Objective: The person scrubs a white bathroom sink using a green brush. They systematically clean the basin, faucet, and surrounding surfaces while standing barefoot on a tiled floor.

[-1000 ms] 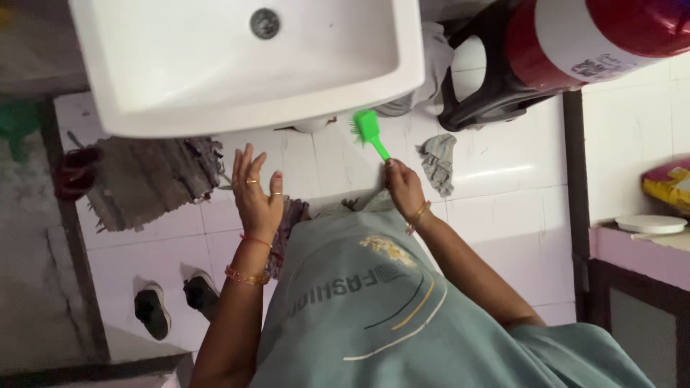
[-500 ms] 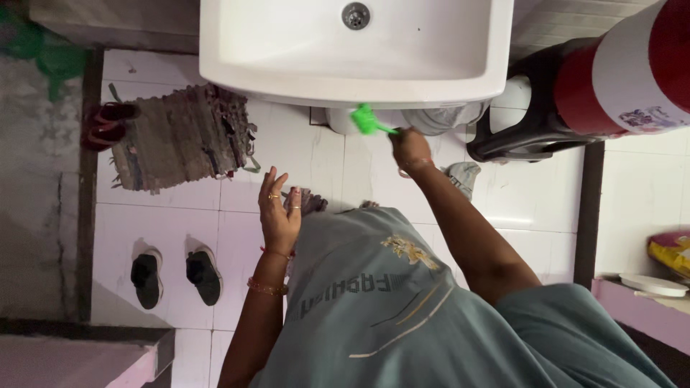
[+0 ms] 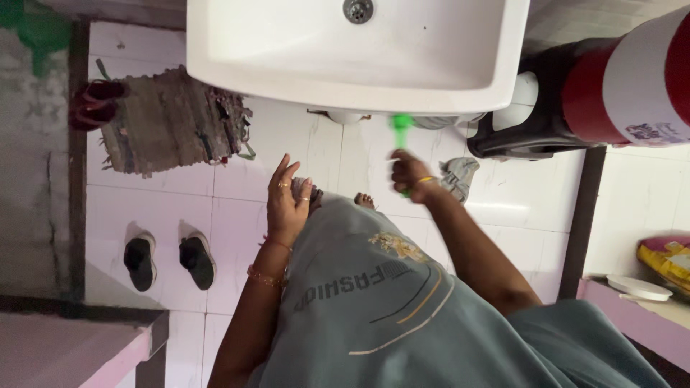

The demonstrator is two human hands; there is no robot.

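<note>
Since half a second ago, the green brush [image 3: 399, 131] has swung upright below the white sink [image 3: 345, 86], upper centre. Right hand [image 3: 410, 174] fingers clamp its light, stiff, probably slippery handle; left hand [image 3: 287, 203] hangs spread, empty.

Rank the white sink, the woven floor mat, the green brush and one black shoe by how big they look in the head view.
1. white sink
2. woven floor mat
3. black shoe
4. green brush, blurred, so roughly.
</note>
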